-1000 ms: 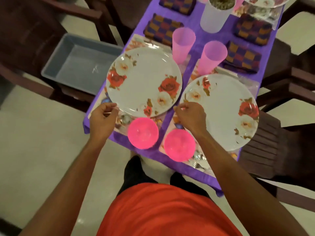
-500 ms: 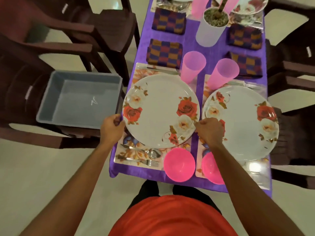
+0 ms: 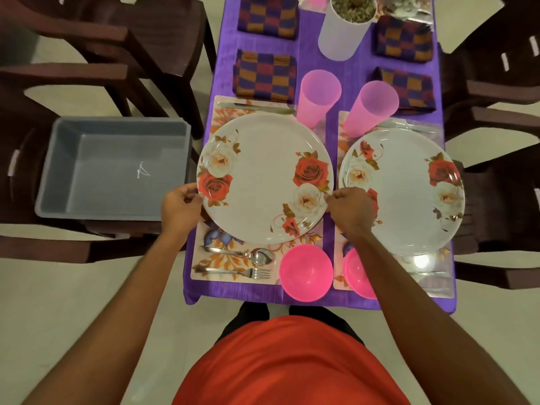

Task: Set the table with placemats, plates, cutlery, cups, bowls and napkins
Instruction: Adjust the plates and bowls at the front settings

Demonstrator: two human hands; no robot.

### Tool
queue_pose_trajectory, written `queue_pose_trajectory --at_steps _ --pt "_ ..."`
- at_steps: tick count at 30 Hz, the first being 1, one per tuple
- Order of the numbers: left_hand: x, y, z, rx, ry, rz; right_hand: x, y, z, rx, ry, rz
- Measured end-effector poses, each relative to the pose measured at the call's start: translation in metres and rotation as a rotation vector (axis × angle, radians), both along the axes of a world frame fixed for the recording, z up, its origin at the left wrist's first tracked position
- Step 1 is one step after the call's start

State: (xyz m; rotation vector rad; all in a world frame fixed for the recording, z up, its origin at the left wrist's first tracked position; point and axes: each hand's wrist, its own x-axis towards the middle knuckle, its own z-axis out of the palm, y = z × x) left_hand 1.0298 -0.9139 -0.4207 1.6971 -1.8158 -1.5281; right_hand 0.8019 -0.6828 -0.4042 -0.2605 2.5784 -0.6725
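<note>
The left hand (image 3: 181, 207) and right hand (image 3: 350, 211) each pinch an opposite edge of the left flowered plate (image 3: 263, 176), fingers curled on its rim, over the left placemat (image 3: 222, 258); whether it rests there or is lifted is unclear. The right forearm hides part of the right pink bowl (image 3: 355, 273). A purple cloth (image 3: 330, 141) covers the table, with a grey tub (image 3: 114, 168) at its left among dark chairs.

Grey tub (image 3: 114, 171) on brown chair (image 3: 55, 247), purple tablecloth (image 3: 306, 48), white pot (image 3: 340, 36)
</note>
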Motion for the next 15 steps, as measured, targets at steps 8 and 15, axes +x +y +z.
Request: queue_pose_trajectory --at_steps 8,15 --pt "0.0 0.001 0.007 -0.067 -0.043 0.001 0.001 0.005 0.004 -0.032 0.016 0.004" --pt "0.007 0.059 0.029 -0.124 0.007 -0.3 0.025 0.041 0.043 0.111 -0.013 0.302"
